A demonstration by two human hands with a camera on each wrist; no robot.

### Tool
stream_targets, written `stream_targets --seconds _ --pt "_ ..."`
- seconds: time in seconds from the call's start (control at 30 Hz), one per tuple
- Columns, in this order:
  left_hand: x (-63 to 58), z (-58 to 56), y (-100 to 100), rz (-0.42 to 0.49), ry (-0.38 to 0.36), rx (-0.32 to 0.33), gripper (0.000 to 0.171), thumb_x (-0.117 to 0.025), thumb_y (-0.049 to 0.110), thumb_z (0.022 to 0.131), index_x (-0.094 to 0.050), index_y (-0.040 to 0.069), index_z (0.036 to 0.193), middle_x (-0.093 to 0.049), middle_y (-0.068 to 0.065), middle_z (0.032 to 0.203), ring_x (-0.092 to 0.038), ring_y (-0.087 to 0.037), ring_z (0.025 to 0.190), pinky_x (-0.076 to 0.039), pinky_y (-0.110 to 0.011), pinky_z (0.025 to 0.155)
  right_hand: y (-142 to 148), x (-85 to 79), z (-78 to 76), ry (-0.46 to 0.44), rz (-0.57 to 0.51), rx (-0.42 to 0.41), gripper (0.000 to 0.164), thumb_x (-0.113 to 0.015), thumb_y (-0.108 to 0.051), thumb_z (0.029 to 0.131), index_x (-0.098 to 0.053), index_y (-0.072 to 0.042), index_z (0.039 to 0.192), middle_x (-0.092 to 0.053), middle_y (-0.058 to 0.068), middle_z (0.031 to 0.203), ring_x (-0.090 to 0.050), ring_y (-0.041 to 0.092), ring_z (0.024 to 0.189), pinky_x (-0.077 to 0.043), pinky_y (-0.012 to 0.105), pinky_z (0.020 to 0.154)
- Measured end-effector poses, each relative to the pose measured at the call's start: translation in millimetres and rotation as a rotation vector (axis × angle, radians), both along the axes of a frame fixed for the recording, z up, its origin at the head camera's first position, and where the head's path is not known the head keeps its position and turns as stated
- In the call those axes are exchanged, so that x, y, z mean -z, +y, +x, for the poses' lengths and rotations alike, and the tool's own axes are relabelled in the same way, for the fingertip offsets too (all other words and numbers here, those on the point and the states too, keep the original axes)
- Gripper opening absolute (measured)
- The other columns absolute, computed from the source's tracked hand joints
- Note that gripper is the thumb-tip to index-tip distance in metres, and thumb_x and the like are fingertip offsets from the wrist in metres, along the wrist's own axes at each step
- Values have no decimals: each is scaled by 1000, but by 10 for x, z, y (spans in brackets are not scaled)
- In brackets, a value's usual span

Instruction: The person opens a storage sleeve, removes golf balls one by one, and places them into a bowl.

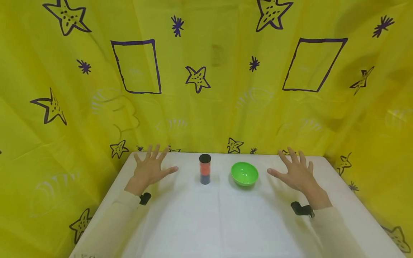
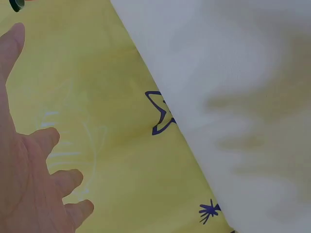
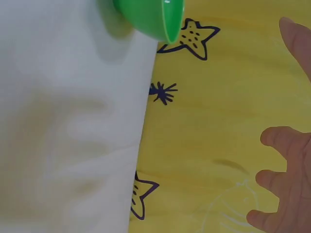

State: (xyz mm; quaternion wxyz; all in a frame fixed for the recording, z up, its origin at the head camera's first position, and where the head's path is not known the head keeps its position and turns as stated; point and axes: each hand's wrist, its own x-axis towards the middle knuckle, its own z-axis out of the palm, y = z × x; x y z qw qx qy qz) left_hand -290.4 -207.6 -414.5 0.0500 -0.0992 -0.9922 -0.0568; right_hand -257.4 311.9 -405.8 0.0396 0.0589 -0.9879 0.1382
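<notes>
In the head view a small clear cylinder [image 1: 205, 170] with a black lid and coral and dark blue contents stands upright on the white table. To its right is a bright green bowl [image 1: 244, 174], its hollow facing up; part of the bowl [image 3: 148, 17] also shows at the top of the right wrist view. My left hand [image 1: 151, 169], fingers spread, is held left of the cylinder and apart from it. On the other side, my right hand [image 1: 295, 172] is spread to the right of the bowl, not touching it. Neither hand holds anything.
The white table [image 1: 206, 225] ends at a back edge against a yellow curtain [image 1: 206, 114] printed with stars and frames. The curtain also hangs along both sides. Dark wrist cameras [image 1: 301, 208] sit on both wrists. Shadows of the hands fall on the tabletop.
</notes>
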Motion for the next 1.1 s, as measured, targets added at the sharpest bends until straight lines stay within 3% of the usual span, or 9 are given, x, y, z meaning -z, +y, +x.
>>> stream_targets --seconds 0.2,0.47,0.63,0.87,1.1 --pt "48 109 95 54 -6 8 97 -48 79 90 -18 25 165 -12 -18 172 -6 -48 157 0 -87 108 -53 76 87 20 -55 8 99 -53 -73 92 -21 -11 163 -7 31 167 -3 65 147 -3 87 105" --pt "251 185 288 167 7 29 95 -51 76 91 -21 23 165 -20 -16 170 -14 -44 157 -6 -84 111 -197 203 172 61 -140 -37 94 -61 -64 94 -27 -9 161 -14 30 166 -12 61 147 -14 82 108" --pt "401 200 445 342 1 70 90 -57 68 93 -28 19 163 -32 -17 166 -25 -42 155 -13 -79 115 -327 289 201 91 -224 -95 84 -68 -50 95 -35 -7 158 -27 29 161 -23 58 142 -25 81 104" --pt "570 189 703 633 -42 91 75 -69 49 95 -42 15 156 -50 -14 156 -43 -38 147 -32 -58 120 -480 401 242 98 -319 -128 70 -70 -38 97 -44 -5 152 -41 27 150 -39 50 136 -40 74 102" --pt "646 137 952 771 -57 85 63 -73 37 94 -51 15 149 -61 -15 145 -52 -39 139 -40 -61 113 -617 459 247 130 -364 -129 59 -73 -29 95 -53 -4 144 -54 20 134 -56 39 121 -52 59 94"
